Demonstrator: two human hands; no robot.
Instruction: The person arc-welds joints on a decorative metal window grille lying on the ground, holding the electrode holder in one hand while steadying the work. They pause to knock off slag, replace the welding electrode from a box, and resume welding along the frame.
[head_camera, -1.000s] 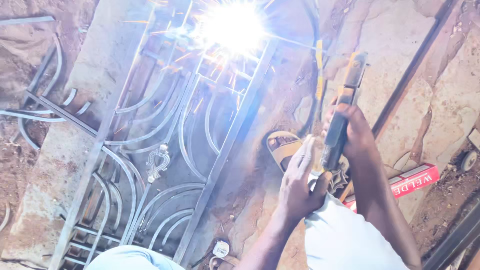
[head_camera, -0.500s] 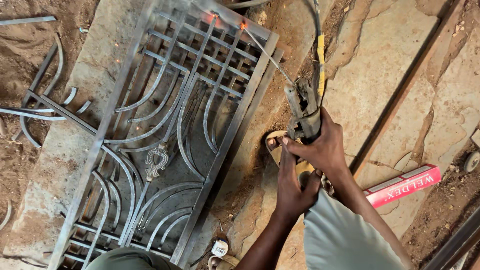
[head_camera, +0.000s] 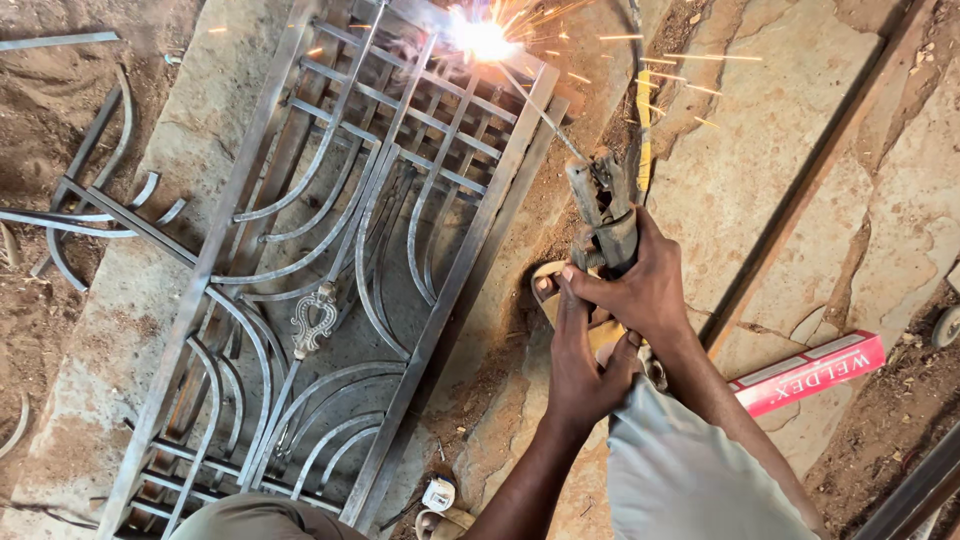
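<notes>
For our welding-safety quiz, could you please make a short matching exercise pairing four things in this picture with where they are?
Things:
1. sparks
2. electrode holder
3. red box
4. metal grille

Places:
A. lying flat on the stone slab
B. gripped in the right hand, with the left hand beneath it
C. at the grille's top edge
D. on the ground to the right of the arms

Pairs: 1-C, 2-B, 3-D, 4-A

Right hand (head_camera: 645, 290) fisted, arm extended forward; left hand (head_camera: 580, 360) cupped beneath, bracing right wrist.
</notes>
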